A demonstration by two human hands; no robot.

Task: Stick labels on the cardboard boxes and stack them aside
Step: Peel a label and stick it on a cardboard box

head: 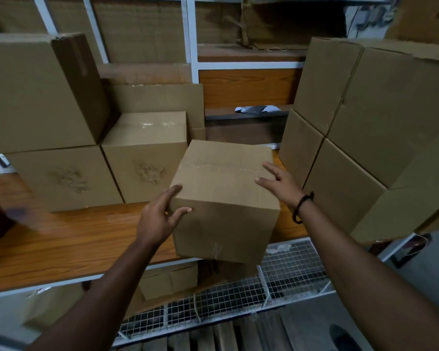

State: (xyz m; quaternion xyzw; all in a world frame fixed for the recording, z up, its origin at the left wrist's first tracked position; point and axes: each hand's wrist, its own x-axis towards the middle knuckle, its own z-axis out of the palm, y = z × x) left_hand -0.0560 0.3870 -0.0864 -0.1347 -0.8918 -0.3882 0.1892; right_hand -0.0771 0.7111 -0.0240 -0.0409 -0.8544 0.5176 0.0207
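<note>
Cardboard box (223, 198) overhangs wooden shelf (61, 241); stacked boxes (36, 102), white racking (192, 34) behind.

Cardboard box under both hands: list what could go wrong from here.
1. The box overhangs the front edge of the wooden shelf; with the left hand gripping only one corner and the right hand lying flat on top, it could tip off forwards.
2. The stacked boxes at the right stand close; a swing that way may knock them.
3. No label shows on its visible faces, so it might get stacked unlabelled.
</note>
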